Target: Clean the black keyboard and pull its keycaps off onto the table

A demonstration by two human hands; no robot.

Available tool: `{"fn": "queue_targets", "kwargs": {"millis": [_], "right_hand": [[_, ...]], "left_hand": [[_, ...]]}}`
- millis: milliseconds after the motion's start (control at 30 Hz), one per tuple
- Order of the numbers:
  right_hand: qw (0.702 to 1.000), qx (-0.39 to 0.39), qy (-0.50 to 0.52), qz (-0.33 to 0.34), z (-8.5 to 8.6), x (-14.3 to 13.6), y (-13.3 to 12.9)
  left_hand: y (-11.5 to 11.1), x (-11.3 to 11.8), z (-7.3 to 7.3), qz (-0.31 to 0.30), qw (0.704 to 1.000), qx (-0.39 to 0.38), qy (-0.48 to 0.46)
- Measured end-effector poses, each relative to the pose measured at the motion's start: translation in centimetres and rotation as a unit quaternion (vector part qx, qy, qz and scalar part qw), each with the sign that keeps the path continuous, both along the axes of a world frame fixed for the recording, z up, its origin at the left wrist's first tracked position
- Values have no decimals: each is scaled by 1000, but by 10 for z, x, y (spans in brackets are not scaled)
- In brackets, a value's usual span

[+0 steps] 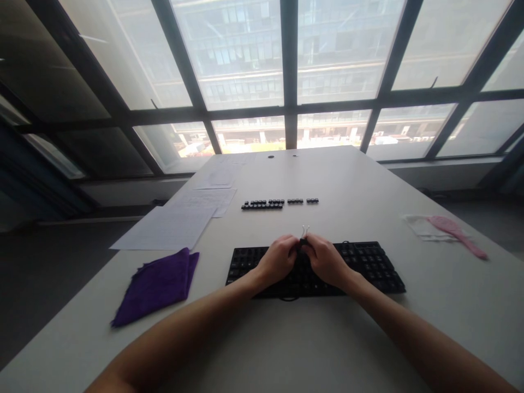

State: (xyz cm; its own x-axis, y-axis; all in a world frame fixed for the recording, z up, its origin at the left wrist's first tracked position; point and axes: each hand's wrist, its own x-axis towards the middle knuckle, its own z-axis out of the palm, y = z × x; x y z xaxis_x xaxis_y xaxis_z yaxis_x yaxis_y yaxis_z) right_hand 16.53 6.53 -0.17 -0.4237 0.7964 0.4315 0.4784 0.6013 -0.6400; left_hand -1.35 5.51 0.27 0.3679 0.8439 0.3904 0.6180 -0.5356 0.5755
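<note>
Both of my hands meet over the upper middle of a black keyboard (368,267) on the white table. Between their fingertips is a small black keycap (303,241), with two thin wire prongs (305,230) rising from it. My left hand (281,255) is closed with its fingers pressed at the keycap's left side. My right hand (325,256) is closed too, pinching at the right side by the wires. Which fingers hold which piece is too small to tell. Beyond the keyboard, loose black keycaps (262,205) lie in short rows. The hands hide the keyboard's middle.
A folded purple cloth (158,286) lies left of the keyboard, with paper sheets (176,224) behind it. On the right, a pink brush-like item (454,229) rests on a clear bag (421,228). Windows stand past the table's far edge (319,149).
</note>
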Motion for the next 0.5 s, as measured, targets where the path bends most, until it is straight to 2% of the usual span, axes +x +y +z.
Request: {"fn": "queue_targets", "kwargs": {"millis": [233,500], "right_hand": [[993,77,-88,9,8,0,-8],[997,54,-55,-20,0,0,-6]], "left_hand": [[-3,0,4,-6,1000,-6,-3],[-7,2,11,-29,999,-11,13]]}}
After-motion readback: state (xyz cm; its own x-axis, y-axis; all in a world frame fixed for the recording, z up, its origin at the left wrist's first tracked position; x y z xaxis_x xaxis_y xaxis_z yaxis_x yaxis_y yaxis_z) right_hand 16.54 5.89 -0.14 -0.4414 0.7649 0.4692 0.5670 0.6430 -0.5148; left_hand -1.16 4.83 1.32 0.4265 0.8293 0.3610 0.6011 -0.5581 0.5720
